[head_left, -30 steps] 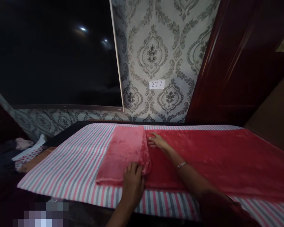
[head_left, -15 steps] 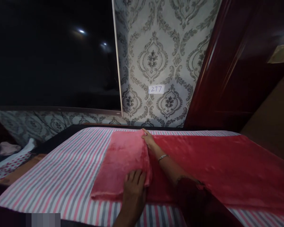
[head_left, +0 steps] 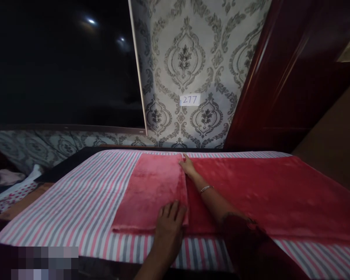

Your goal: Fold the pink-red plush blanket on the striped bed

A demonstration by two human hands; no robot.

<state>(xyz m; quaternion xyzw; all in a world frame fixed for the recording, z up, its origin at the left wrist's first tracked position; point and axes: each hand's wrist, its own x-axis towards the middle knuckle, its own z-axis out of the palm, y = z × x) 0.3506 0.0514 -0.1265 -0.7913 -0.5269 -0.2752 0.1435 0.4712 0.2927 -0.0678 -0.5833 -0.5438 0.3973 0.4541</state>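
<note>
A plush red blanket lies spread over a striped sheet, its left part folded over into a lighter pinkish-red panel. My left hand rests palm down on the near right corner of this panel, fingers lying on the pile and slightly apart; its thumb is hidden. At the panel's far right corner, my right hand holds the fold's edge between thumb and fingers. A bracelet circles the right wrist.
The pink, grey and white striped sheet covers the surface below. Behind stand a large dark screen, patterned wallpaper with a "277" label, and a dark red wooden panel. Cloth items lie at far left.
The folded panel's right edge has shifted a little to the right, with both hands moving along with it. The fold lies flatter at its far corner. The view has tilted slightly down.
</note>
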